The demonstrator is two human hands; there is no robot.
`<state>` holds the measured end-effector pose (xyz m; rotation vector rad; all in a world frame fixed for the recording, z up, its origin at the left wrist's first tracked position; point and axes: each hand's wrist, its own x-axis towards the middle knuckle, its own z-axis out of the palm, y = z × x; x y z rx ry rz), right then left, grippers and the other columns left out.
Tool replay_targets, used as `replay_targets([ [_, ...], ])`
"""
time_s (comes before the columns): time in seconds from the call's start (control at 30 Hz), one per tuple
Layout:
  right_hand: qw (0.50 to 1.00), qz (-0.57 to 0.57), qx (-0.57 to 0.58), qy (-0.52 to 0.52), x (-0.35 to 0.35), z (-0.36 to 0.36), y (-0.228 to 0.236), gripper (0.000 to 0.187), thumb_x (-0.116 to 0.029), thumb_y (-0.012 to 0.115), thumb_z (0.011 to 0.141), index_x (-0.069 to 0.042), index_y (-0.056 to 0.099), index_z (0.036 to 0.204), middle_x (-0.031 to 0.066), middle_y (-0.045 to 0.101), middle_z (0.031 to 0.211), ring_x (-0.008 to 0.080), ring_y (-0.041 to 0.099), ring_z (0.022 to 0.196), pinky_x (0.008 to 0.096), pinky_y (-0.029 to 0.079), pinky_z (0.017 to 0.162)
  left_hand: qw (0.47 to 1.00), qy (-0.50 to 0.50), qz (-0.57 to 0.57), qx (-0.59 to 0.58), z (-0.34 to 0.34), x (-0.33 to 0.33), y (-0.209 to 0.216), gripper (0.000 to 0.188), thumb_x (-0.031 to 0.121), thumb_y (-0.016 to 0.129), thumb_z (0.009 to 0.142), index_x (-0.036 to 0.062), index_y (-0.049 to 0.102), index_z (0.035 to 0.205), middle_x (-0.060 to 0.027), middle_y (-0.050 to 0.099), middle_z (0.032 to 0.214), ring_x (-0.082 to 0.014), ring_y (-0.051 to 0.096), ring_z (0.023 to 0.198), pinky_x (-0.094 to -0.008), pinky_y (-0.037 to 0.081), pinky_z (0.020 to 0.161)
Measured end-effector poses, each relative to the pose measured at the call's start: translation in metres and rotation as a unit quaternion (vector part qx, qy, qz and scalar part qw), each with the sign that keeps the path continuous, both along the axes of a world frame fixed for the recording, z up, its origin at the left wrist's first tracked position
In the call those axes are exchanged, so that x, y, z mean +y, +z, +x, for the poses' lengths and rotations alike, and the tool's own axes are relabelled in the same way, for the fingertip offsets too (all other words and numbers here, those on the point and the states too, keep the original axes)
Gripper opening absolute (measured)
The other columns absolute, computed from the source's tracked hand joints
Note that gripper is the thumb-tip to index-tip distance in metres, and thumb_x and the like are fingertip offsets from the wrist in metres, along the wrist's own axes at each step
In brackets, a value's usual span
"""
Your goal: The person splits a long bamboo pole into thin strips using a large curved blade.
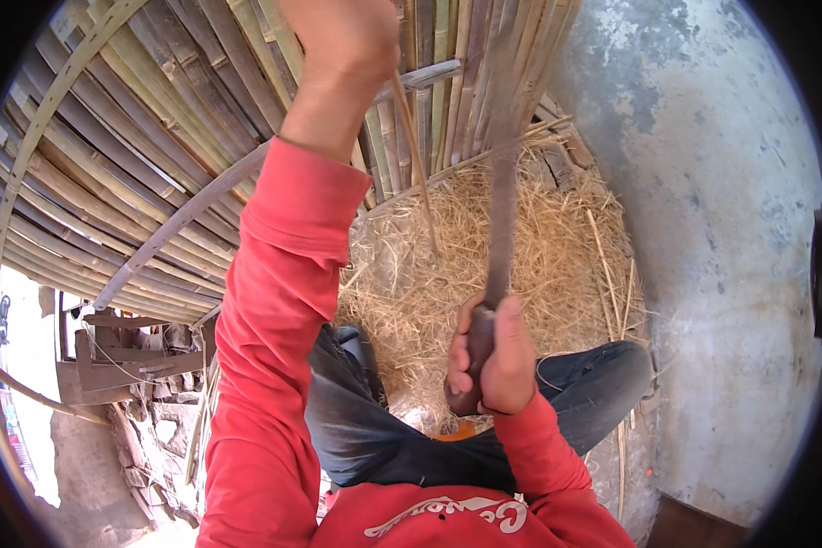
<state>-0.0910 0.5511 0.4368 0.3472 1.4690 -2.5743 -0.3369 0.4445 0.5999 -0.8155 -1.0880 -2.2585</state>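
My right hand (502,356) is closed round the dark wooden handle of a machete (500,219). Its long blade points up and away from me, blurred toward the tip. High at the top edge is my left hand (347,36), with its fingers partly cut off by the frame. A thin bamboo strip (417,164) runs down from that hand, its lower end over the shavings, and the hand appears closed on it.
A bamboo slat panel (173,137) with curved cross strips fills the far left. Pale shavings (557,247) cover the ground before my bent legs (365,429). A worn bluish wall (721,274) rises on the right. Stacked wooden pieces (137,356) lie at the left.
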Motion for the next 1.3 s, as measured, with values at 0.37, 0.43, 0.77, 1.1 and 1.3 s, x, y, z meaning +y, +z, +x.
replay_targets([
  [0.37,0.993,-0.051,-0.106,0.025,-0.004,0.007,-0.009,0.055,-0.059,0.033,0.104,-0.006,0.048,0.094,0.0044,0.048,0.058,0.013,0.044,0.04,0.0283,0.037,0.037,0.998,0.003,-0.009,0.055,-0.012,0.049,0.001,0.054,0.038,0.044,0.107,0.013,0.04,0.059,0.0034,0.035,0.052,-0.0063,0.028,0.044,-0.0262,0.02,0.044],
  [0.43,0.983,-0.128,-0.12,0.056,0.018,-0.002,0.027,0.06,-0.063,0.025,0.103,-0.007,0.045,0.096,0.0049,0.045,0.058,0.0135,0.042,0.039,0.0287,0.038,0.038,0.999,0.007,-0.035,0.036,-0.022,0.038,-0.002,0.055,0.038,0.044,0.107,0.0125,0.041,0.058,0.0033,0.036,0.052,-0.007,0.031,0.045,-0.0258,0.022,0.045],
  [0.77,1.0,0.016,0.002,0.013,-0.004,0.012,0.001,0.062,-0.066,0.028,0.102,-0.007,0.045,0.094,0.0059,0.044,0.057,0.015,0.043,0.039,0.0307,0.04,0.038,0.994,0.091,-0.041,0.049,-0.032,0.058,0.003,0.052,0.037,0.045,0.107,0.013,0.042,0.061,0.0039,0.035,0.053,-0.0065,0.03,0.046,-0.0251,0.023,0.045],
  [1.1,0.986,-0.1,0.09,-0.096,0.01,0.004,0.05,0.062,-0.065,0.029,0.102,-0.007,0.046,0.091,0.0058,0.045,0.057,0.0147,0.044,0.039,0.03,0.039,0.039,1.0,0.019,-0.01,0.004,-0.032,0.052,0.002,0.05,0.033,0.048,0.105,0.013,0.043,0.06,0.0047,0.034,0.053,-0.0067,0.029,0.045,-0.0267,0.022,0.043],
  [1.3,0.99,0.026,-0.137,0.032,-0.002,0.042,-0.045,0.06,-0.065,0.033,0.101,-0.007,0.046,0.09,0.0049,0.046,0.058,0.0142,0.042,0.039,0.0308,0.04,0.039,0.969,0.181,-0.135,0.096,-0.03,0.055,0.004,0.051,0.034,0.049,0.105,0.0128,0.043,0.058,0.0048,0.036,0.053,-0.0062,0.034,0.047,-0.0259,0.024,0.045],
])
